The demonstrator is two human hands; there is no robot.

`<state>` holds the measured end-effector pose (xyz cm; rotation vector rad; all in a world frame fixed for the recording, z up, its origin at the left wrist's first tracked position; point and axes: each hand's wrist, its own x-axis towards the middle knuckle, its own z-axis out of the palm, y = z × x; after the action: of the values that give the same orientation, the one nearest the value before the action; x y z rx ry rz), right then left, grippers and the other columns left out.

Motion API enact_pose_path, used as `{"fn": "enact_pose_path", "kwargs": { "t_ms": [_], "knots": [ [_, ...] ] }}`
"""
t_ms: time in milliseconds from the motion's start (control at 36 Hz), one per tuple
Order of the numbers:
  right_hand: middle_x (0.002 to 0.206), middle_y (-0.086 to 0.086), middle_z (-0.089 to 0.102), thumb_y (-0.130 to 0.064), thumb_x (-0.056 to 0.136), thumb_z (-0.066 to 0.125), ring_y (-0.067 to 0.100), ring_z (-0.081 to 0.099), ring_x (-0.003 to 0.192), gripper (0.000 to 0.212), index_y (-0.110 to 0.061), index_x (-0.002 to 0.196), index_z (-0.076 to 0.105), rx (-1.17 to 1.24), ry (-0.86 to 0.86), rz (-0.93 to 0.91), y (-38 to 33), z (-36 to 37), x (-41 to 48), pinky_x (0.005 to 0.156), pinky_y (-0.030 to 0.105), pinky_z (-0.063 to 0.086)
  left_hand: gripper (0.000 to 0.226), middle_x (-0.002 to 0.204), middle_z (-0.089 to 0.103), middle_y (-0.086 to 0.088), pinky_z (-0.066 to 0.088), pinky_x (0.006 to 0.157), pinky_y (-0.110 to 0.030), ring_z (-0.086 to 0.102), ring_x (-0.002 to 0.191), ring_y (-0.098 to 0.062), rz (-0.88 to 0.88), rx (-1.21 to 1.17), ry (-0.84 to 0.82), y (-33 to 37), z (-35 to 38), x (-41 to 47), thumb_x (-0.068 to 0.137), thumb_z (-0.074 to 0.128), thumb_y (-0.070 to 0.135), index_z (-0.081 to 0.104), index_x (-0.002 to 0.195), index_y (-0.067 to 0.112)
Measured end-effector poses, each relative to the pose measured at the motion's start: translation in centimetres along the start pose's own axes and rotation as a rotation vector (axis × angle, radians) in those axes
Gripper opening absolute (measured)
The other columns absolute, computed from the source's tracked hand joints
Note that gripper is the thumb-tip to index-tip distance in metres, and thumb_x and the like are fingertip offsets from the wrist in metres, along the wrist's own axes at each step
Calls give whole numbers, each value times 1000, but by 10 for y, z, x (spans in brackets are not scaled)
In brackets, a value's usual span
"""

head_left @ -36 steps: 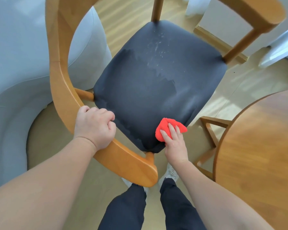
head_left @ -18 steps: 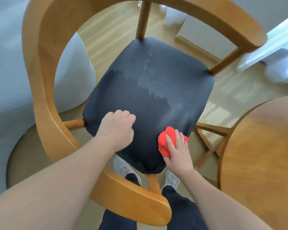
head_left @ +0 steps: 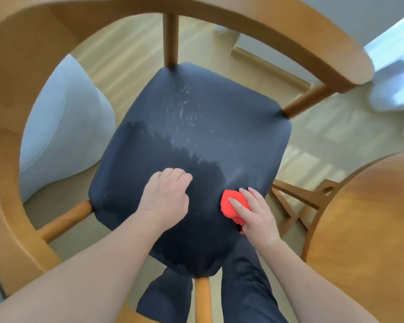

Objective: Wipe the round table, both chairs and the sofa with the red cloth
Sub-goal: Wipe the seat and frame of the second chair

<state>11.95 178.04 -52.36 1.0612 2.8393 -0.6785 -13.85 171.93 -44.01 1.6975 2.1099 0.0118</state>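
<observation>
**Red cloth pressed on the near right part of the chair seat**

At the bottom of the frame two bare forearms reach forward, and between them are the dark trousers (head_left: 247,287) of the person. Just above, the right hand (head_left: 254,213) lies on the red cloth (head_left: 231,205) with the fingers stretched out and a little spread; the cloth is bunched under the palm, pressed against the near right part of the dark seat (head_left: 196,141), close to its right edge. The left hand (head_left: 167,197) is beside it, a bit to the left, in the lower middle of the frame. Its fingers are curled in like a loose fist, the knuckles are on the seat, and I see nothing inside it.

The seat belongs to a wooden chair (head_left: 12,141), whose curved backrest goes around the left side and the top of the frame. The nearer half of the seat looks darker, and the farther half has pale specks and streaks.

At the right edge is a part of the round table (head_left: 369,229), well apart from the cloth. In the left part, seen through the chair frame, is the light grey sofa (head_left: 63,127). Behind all is a pale wooden floor (head_left: 131,52).
</observation>
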Motion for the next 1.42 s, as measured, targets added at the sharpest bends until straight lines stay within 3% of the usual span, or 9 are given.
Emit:
{"fn": "enact_pose_path", "kwargs": {
  "t_ms": [194, 333, 444, 583, 722, 889, 1083, 1250, 1417],
  "knots": [
    [106, 19, 62, -6, 78, 42, 35, 54, 78, 43, -26, 113, 56, -16, 120, -152, 52, -23, 61, 66, 41, 48, 39, 95, 64, -3, 49, 70, -37, 60, 81, -28, -110, -77, 29, 16, 8, 11, 61, 68, 0, 66, 99, 9],
    [109, 21, 56, -4, 57, 61, 39, 54, 81, 61, -25, 115, 56, -29, 208, -63, 83, -41, 103, 71, 44, 51, 40, 99, 64, -3, 50, 73, -37, 61, 85, -27, -111, -85, 13, 22, 12, 18, 63, 65, 3, 65, 103, 9],
    [113, 25, 58, -4, 64, 67, 44, 56, 90, 51, -16, 113, 69, -64, 249, 115, 106, -67, 154, 79, 43, 47, 38, 99, 63, -2, 51, 74, -37, 61, 86, -27, -119, -94, 15, 24, 15, 17, 65, 58, 5, 65, 103, 9],
    [145, 17, 36, -9, 86, 57, 39, 36, 125, 61, -20, 144, 44, -45, 83, 332, 105, -87, 201, 105, 40, 31, 41, 100, 63, -2, 50, 75, -36, 61, 87, -26, -127, -103, 26, 22, 18, 18, 63, 66, 1, 65, 103, 10],
    [153, 16, 24, -28, 84, 56, 38, 28, 135, 70, -18, 149, 33, 15, 9, 261, 102, -79, 189, 115, 43, 24, 44, 100, 63, -2, 50, 75, -36, 61, 87, -26, -124, -121, 21, 17, 21, 12, 61, 69, -1, 65, 103, 10],
    [149, 14, 33, 0, 85, 51, 37, 34, 129, 67, -19, 147, 38, 8, 32, 264, 109, -90, 204, 108, 40, 34, 45, 100, 64, -1, 52, 77, -35, 62, 88, -25, -127, -124, 16, 12, 20, 5, 60, 70, 0, 66, 103, 10],
    [144, 16, 37, 2, 84, 49, 38, 35, 122, 64, -17, 145, 42, 44, 118, 404, 86, -79, 201, 104, 36, 30, 45, 102, 64, -2, 51, 80, -36, 61, 90, -25, -164, -119, 30, 2, 20, 0, 62, 68, -1, 65, 106, 10],
    [129, 27, 49, 9, 67, 66, 47, 47, 102, 67, -8, 131, 58, 67, 70, 257, 67, -60, 162, 90, 44, 42, 45, 102, 64, -3, 51, 80, -35, 61, 90, -27, -191, -137, 29, -1, 19, -5, 62, 68, -2, 65, 106, 9],
    [112, 28, 57, 5, 72, 47, 42, 52, 79, 53, -13, 121, 57, 39, 105, 45, 36, -30, 114, 74, 46, 50, 44, 101, 64, -3, 51, 82, -37, 61, 91, -26, -189, -131, 36, 0, 12, -6, 62, 68, 0, 65, 106, 9]
  ]
}}
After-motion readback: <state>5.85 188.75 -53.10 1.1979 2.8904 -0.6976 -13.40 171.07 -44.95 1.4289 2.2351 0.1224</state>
